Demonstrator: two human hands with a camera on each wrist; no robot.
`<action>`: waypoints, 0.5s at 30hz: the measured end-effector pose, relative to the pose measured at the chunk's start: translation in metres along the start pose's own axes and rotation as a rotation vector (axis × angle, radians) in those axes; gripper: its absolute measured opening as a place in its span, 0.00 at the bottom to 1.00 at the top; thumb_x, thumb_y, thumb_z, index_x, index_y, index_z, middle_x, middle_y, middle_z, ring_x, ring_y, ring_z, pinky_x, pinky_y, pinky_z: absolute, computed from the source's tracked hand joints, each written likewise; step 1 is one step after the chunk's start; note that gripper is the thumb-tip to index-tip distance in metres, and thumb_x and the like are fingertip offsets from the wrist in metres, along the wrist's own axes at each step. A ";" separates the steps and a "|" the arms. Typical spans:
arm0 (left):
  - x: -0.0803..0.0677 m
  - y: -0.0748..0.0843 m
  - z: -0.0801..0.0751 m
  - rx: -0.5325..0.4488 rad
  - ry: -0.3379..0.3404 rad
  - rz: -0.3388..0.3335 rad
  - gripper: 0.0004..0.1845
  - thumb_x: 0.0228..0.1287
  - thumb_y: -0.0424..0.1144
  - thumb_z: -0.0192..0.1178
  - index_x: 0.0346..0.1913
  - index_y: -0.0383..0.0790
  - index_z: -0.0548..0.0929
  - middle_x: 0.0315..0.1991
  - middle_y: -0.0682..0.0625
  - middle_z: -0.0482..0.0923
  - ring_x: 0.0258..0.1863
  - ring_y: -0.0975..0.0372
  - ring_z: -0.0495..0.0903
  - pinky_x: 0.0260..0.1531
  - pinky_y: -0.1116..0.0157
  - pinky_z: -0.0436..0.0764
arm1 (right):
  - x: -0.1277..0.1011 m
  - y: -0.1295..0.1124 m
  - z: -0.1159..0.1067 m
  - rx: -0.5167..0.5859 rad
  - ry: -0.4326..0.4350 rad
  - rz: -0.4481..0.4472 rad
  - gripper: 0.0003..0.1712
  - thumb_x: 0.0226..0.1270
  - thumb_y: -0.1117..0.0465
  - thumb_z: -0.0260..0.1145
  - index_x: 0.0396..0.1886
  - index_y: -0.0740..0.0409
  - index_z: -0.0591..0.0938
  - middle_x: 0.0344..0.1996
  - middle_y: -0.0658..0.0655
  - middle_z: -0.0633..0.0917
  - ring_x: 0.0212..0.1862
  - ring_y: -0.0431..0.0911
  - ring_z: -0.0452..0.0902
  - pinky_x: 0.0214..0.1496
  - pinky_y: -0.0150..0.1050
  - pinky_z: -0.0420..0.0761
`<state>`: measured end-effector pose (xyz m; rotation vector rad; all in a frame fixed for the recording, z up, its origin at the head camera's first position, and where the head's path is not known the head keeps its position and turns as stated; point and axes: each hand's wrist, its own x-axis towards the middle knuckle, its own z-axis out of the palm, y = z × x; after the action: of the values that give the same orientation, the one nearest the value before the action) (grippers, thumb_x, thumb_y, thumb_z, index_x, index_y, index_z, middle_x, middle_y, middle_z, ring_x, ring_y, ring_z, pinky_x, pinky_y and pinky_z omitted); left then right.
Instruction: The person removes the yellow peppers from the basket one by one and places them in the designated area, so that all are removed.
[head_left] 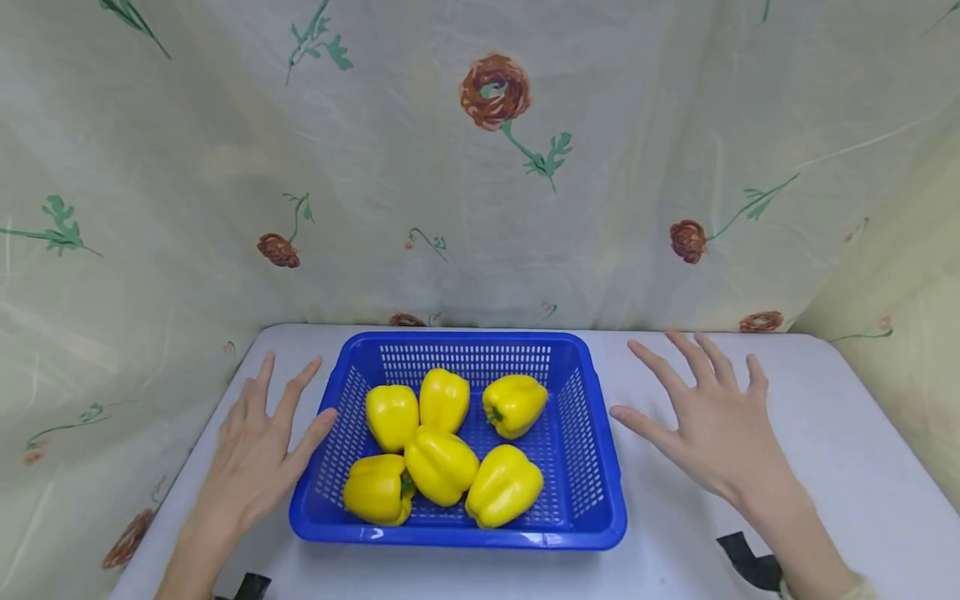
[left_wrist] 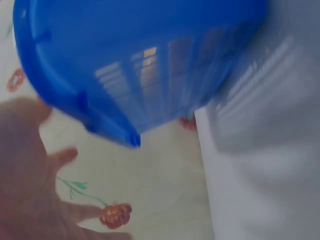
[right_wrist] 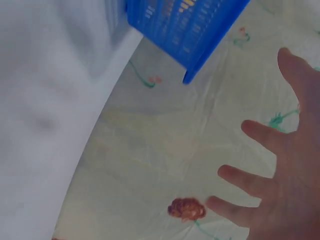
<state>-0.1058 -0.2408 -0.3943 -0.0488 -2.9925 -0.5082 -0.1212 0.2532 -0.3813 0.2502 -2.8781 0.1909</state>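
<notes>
While left hand (head_left: 258, 454) and right hand (head_left: 712, 429) are spread, holding nothing, blue basket (head_left: 457, 537) lies between them.
Long axis runs left–right across bench (head_left: 675, 550), yellow peppers (head_left: 441, 467) inside; left hand nearer, thumb overlapping rim in head view, contact unclear; right hand apart.

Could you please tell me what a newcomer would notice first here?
Six bright yellow peppers would likely catch the eye first, lying inside a blue basket on the white table. Next comes the large reddish-brown flower printed high on the pale sheet behind.
</notes>
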 end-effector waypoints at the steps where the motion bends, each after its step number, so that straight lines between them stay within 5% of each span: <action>1: 0.000 0.001 0.000 -0.026 -0.003 -0.013 0.42 0.81 0.68 0.47 0.89 0.61 0.49 0.89 0.30 0.36 0.80 0.20 0.52 0.70 0.14 0.54 | 0.000 -0.005 0.000 -0.005 0.013 -0.008 0.52 0.68 0.20 0.61 0.85 0.35 0.65 0.82 0.67 0.66 0.81 0.72 0.58 0.74 0.89 0.52; 9: -0.004 0.011 0.007 -0.237 0.056 -0.038 0.36 0.88 0.58 0.45 0.85 0.40 0.61 0.82 0.25 0.56 0.73 0.27 0.70 0.66 0.24 0.75 | -0.001 -0.044 -0.007 0.030 0.043 -0.089 0.45 0.67 0.24 0.67 0.77 0.42 0.76 0.67 0.64 0.83 0.67 0.66 0.77 0.67 0.75 0.72; 15: -0.008 0.019 0.010 -0.284 0.082 -0.055 0.32 0.88 0.53 0.47 0.82 0.37 0.66 0.78 0.26 0.65 0.65 0.32 0.79 0.59 0.32 0.85 | -0.008 -0.075 -0.006 0.157 -0.035 -0.145 0.32 0.72 0.32 0.70 0.66 0.44 0.84 0.56 0.57 0.88 0.56 0.55 0.85 0.60 0.59 0.82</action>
<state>-0.0976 -0.2199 -0.3988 0.0312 -2.8257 -0.9141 -0.0984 0.1824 -0.3699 0.4933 -2.8674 0.3891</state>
